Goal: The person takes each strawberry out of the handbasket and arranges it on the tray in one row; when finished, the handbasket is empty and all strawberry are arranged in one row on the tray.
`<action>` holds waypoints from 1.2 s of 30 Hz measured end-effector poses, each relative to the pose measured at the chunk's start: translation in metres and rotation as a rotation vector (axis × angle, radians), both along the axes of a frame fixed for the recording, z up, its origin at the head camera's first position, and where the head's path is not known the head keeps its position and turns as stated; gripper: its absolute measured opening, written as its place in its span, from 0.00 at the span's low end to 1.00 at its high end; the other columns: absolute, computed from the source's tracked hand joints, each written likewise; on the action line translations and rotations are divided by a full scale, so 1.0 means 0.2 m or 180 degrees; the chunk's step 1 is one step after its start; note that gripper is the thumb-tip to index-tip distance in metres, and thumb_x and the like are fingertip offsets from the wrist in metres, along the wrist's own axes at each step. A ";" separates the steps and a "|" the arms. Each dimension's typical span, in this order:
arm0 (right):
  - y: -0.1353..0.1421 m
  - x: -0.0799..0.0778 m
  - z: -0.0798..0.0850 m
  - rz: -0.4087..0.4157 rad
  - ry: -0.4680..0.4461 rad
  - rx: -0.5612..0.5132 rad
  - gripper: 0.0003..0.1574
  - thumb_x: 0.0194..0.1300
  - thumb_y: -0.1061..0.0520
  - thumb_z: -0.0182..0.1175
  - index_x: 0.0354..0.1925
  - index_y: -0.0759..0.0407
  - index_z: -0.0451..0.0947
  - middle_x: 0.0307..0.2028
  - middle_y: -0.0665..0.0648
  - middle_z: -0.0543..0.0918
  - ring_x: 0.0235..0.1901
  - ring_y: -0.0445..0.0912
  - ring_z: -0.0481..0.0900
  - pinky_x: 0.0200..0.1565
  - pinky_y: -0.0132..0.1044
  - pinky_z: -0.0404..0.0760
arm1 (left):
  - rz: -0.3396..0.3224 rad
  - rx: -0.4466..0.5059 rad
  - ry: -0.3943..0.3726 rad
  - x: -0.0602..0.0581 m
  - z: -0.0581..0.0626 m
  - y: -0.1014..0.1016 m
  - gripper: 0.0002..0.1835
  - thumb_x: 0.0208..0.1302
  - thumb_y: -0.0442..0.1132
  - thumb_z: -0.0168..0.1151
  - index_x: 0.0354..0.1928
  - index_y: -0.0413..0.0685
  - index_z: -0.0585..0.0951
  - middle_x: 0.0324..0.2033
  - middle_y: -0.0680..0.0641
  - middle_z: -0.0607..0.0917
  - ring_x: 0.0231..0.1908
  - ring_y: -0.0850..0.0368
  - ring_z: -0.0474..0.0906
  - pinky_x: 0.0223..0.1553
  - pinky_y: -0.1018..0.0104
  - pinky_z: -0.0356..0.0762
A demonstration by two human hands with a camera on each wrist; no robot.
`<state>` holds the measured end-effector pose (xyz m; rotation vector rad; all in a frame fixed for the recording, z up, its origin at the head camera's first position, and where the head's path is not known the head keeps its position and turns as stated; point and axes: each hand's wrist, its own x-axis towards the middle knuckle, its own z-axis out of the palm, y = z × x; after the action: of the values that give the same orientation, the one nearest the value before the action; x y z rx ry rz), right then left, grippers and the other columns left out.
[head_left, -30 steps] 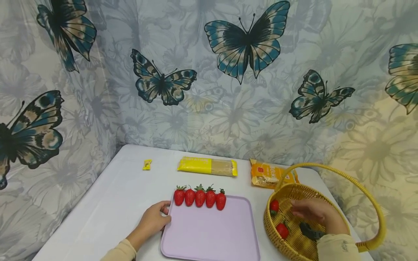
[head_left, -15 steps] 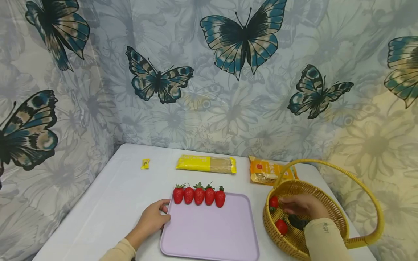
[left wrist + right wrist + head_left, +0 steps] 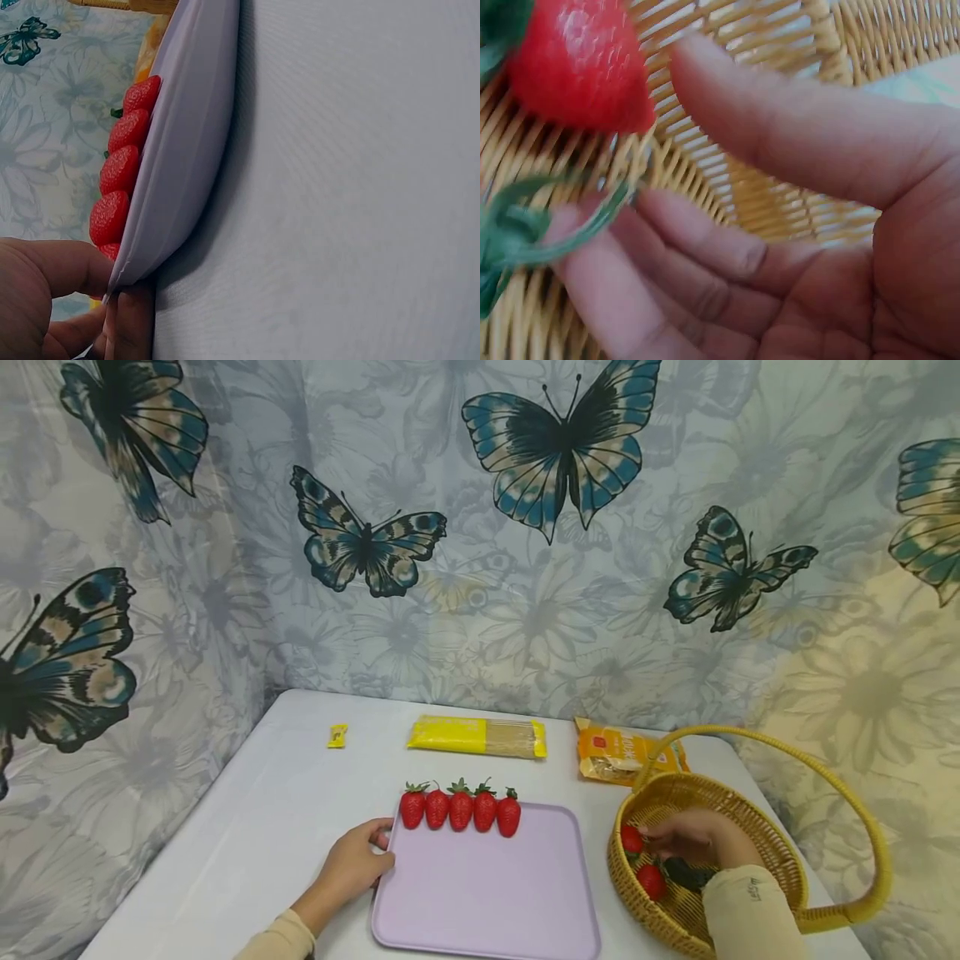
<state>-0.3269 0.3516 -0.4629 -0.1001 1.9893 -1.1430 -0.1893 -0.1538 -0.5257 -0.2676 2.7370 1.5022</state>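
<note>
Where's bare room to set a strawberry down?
Free: the lavender tray between its row of five strawberries and its near rim; the white table between the small yellow packet and the left hand. Crowded: the left side of the wicker basket, with the right hand and two more strawberries.

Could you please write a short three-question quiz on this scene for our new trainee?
1. Count: how many strawberries lie in the row along the far edge of the lilac tray?

2. True or false: the left hand grips the tray at its left edge.

3. Multiple choice: where is the right hand?
A, over the tray
B, inside the wicker basket
C, flat on the table

Key:
1. Five.
2. True.
3. B; the head view shows it within the basket's rim.
</note>
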 end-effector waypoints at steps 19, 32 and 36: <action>-0.08 0.07 0.05 -0.0234 0.0604 -0.0055 0.08 0.64 0.57 0.61 0.31 0.61 0.79 0.29 0.51 0.81 0.34 0.45 0.80 0.43 0.40 0.82 | 0.0026 -0.0024 -0.0056 0.00 -0.01 0.01 0.32 0.46 0.30 0.64 0.59 0.39 0.77 0.32 0.52 0.75 0.20 0.59 0.73 0.20 0.65 0.78; -0.11 0.22 0.38 -0.0292 0.0562 -0.1132 0.30 0.73 0.57 0.52 0.68 0.66 0.59 0.52 0.55 0.78 0.45 0.48 0.78 0.43 0.43 0.80 | 0.0043 -0.0048 -0.0033 0.01 0.02 0.01 0.31 0.46 0.30 0.63 0.59 0.39 0.77 0.31 0.51 0.75 0.19 0.60 0.73 0.19 0.66 0.77; -0.24 0.26 0.39 -0.0372 0.0585 -0.1364 0.18 0.70 0.60 0.55 0.56 0.59 0.66 0.49 0.57 0.76 0.44 0.47 0.78 0.44 0.40 0.80 | 0.0030 -0.0025 0.0009 0.01 0.01 0.01 0.30 0.46 0.29 0.63 0.58 0.38 0.78 0.31 0.51 0.76 0.19 0.60 0.73 0.19 0.66 0.78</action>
<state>-0.2747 0.3039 -0.3841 -0.3233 1.8942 -1.6757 -0.1872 -0.1508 -0.5231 -0.2793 2.7481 1.4956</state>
